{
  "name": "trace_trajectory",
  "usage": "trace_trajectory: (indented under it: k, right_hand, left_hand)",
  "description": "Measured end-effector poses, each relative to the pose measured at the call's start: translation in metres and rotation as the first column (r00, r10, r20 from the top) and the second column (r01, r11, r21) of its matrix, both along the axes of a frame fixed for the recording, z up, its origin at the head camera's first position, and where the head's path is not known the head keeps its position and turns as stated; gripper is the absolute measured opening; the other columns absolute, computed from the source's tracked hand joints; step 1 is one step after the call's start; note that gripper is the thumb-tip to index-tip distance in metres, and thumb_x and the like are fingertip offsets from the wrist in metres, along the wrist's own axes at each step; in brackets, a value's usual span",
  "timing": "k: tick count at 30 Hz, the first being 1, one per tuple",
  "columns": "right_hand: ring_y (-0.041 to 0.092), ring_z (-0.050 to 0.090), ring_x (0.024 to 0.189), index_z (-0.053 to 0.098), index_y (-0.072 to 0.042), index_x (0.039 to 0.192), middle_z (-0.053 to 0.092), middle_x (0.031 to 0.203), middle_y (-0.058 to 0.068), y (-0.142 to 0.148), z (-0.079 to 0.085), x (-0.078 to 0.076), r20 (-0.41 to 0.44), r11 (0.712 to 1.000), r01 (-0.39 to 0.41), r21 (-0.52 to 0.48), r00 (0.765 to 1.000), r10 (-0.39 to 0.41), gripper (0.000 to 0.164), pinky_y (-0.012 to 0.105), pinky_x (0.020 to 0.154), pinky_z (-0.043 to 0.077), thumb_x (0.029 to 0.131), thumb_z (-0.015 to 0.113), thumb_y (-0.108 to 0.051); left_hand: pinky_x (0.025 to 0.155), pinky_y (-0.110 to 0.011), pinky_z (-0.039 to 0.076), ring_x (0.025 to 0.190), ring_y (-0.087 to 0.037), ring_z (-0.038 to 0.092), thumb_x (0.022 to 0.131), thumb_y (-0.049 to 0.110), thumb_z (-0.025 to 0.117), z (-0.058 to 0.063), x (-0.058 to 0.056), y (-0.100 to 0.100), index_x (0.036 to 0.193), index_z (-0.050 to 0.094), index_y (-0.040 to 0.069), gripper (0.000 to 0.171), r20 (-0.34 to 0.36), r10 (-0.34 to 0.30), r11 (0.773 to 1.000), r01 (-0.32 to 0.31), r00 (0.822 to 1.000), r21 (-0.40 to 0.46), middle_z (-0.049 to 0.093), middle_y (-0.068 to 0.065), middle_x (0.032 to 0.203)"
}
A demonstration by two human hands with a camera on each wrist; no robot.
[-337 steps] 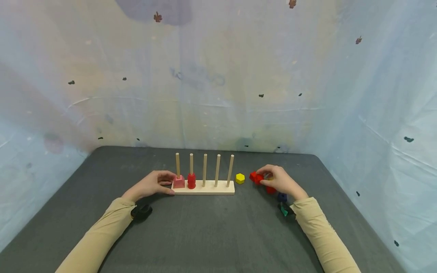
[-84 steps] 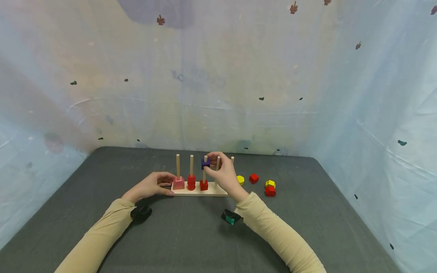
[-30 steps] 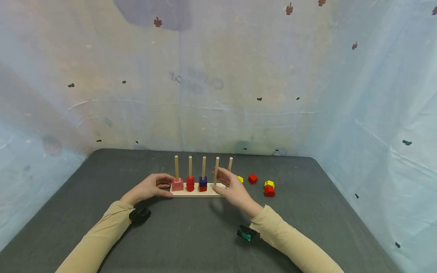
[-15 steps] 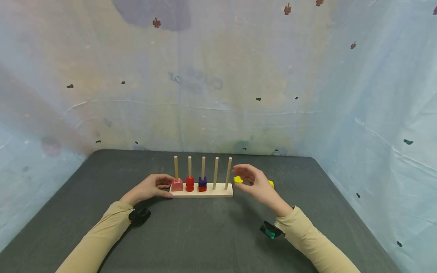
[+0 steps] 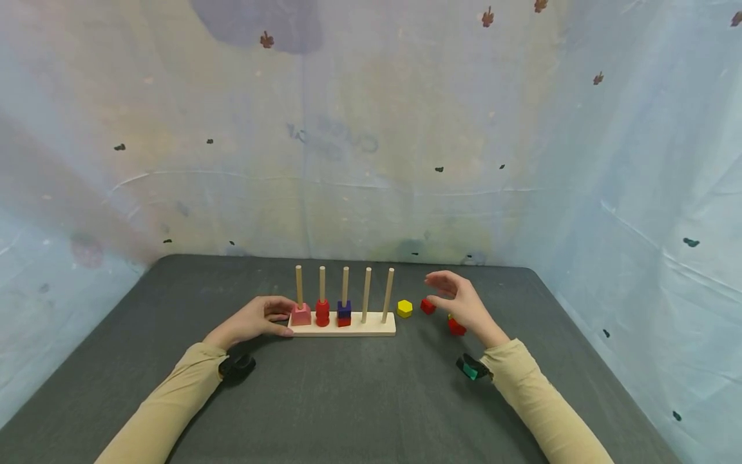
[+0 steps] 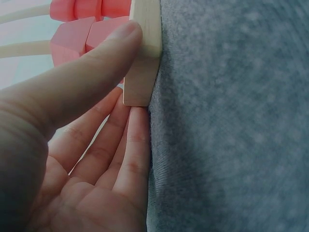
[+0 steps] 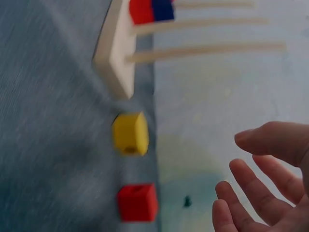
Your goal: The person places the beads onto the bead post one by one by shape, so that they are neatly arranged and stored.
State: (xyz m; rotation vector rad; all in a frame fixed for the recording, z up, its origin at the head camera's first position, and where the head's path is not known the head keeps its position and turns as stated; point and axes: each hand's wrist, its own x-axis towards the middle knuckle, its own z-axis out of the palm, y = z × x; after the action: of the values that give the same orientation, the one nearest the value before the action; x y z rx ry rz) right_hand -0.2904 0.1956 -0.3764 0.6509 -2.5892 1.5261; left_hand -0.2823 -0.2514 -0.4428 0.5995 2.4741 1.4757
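Observation:
A wooden peg stand (image 5: 371, 329) with several upright pegs lies across the table. My left hand (image 5: 249, 320) holds its left end, thumb (image 6: 116, 46) on the front edge and fingers at the end face. Pink blocks (image 5: 301, 316) sit on the leftmost peg, and red rounded beads (image 5: 323, 313) on the second. The third carries a dark blue block (image 5: 344, 309) over a red one (image 5: 344, 321); the two right pegs are bare. My right hand (image 5: 464, 306), fingers loosely spread and holding nothing, hovers over loose beads right of the stand.
Right of the stand lie a yellow hexagonal bead (image 5: 404, 309) and a red block (image 5: 428, 307). Another red block (image 5: 456, 328) is partly under my right hand, with a bit of yellow beside it. A patterned curtain (image 5: 371, 193) hangs behind the dark table (image 5: 324, 399).
A red block, then a dark blue one, have gone onto the third peg. My right hand has let go and moved right to the loose beads. The left hand stays put.

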Motion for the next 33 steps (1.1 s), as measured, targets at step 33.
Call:
trace_trajectory:
  k: [33]
  right_hand:
    - [0.034, 0.055, 0.111, 0.060, -0.001, 0.123, 0.060, 0.120, 0.014, 0.007, -0.039, -0.033, 0.023, 0.927, -0.080, 0.366, 0.997, 0.077, 0.044, 0.051, 0.093, 0.049, 0.084, 0.054, 0.017]
  left_hand:
    - [0.098, -0.036, 0.049, 0.119, -0.034, 0.051, 0.075, 0.018, 0.083, -0.002, -0.001, 0.000, 0.129, 0.055, -0.002, 0.064, 0.004, 0.003, 1.000, -0.003, 1.000, 0.011, 0.054, -0.019, 0.128]
